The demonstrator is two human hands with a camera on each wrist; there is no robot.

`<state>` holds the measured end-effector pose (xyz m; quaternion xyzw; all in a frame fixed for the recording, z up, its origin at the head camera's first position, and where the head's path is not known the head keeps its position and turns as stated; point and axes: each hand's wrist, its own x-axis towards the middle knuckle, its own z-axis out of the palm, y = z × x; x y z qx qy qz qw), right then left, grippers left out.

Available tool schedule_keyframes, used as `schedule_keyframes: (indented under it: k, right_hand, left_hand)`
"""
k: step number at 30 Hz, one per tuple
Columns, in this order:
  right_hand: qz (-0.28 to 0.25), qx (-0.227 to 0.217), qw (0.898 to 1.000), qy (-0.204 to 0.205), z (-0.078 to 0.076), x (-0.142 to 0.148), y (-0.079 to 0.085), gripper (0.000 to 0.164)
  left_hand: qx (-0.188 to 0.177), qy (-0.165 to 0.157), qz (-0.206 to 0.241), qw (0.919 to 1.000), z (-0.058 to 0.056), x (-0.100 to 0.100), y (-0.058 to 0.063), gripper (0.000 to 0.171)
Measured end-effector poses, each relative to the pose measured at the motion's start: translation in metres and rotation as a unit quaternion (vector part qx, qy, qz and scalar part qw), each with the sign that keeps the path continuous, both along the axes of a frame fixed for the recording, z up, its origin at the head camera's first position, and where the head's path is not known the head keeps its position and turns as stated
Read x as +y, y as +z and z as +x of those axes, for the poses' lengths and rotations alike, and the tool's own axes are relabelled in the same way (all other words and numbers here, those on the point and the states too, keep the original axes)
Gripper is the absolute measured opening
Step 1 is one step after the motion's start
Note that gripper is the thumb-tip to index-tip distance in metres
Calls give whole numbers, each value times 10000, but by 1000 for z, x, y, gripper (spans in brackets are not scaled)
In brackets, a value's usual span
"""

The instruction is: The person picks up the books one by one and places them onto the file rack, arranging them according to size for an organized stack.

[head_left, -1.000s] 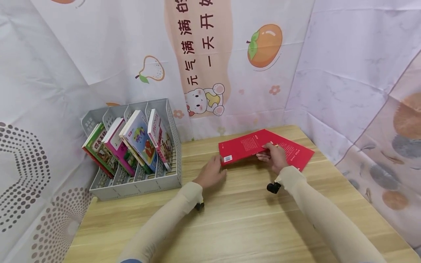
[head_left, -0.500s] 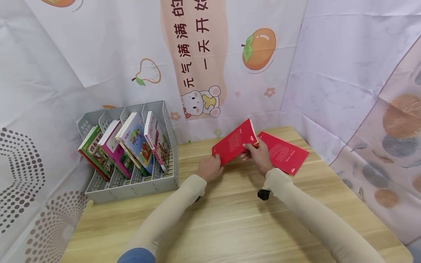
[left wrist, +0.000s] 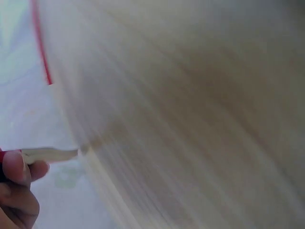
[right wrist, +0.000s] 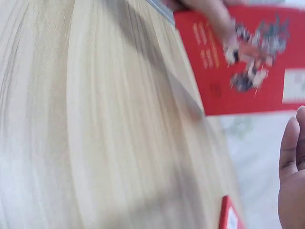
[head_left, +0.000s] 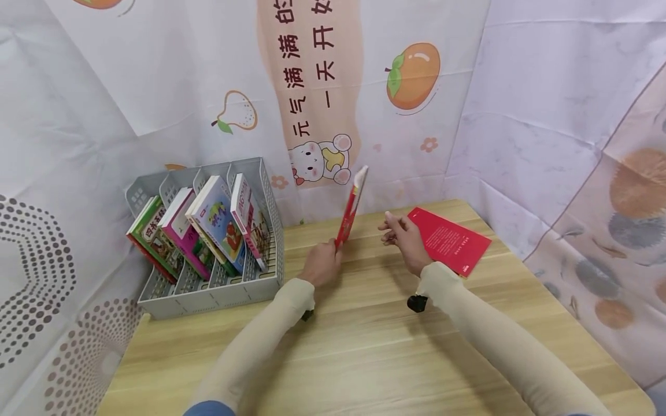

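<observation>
My left hand [head_left: 321, 264] grips a thin red book [head_left: 348, 211] by its near end. In the head view the book stands raised above the table, edge-on. Its red cover with a printed picture of figures [right wrist: 252, 57] faces the right wrist camera. In the left wrist view, my fingers and thumb pinch the book [left wrist: 47, 153] at the left edge. My right hand [head_left: 407, 240] is apart from the book, fingers loosely bent, holding nothing. Close to its right, a second red book [head_left: 448, 240] lies flat, text side up.
A grey divided file rack [head_left: 208, 303] stands at the left with several children's books [head_left: 221, 216] leaning in its compartments. Behind the wood-grain table [head_left: 354, 358] hangs a printed curtain [head_left: 322, 75]. Another curtain [head_left: 562, 115] borders the right side.
The upper red book was lifted off the other one and moved left, then turned edge-on. My right hand let go of it; my left hand now holds it alone.
</observation>
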<state>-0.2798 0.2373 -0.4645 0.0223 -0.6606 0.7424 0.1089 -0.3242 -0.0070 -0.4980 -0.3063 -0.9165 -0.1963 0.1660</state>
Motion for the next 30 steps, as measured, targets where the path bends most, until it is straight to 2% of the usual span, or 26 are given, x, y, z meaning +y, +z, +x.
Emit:
schedule_keyframes:
  k: [3,7,10,15,21,25,30]
  right_hand:
    - [-133,-247,9996,-17,2,7,-4,46]
    - [82,-711,9972,212,10,10,-1,54]
    - [343,-1002,9933,458,14,10,1,58]
    - [664,-1104,9903,514,7,12,-14,54]
    - [1120,-1279,9826,752,6,7,-18,52]
    - [1305,-1339,9780,926,7,2,-19,53]
    - [1456,-1279,9763,968,7,-3,-20,49]
  left_hand:
    - [-485,35,609,9970,-1,-6,2,27]
    - [-686,-73,1036,9922,-2,-17,-3,30]
    - [-641,-223,1139,9912,-2,-24,-5,31]
    - [-775,-356,1149,9897,1,-29,-4,34]
    - [-700,-348,1076,9911,6,-30,-1,36]
    - [-654,-320,1219,9899,10,-32,3,35]
    - [-298,-359,1343,9898,11,-36,8,34]
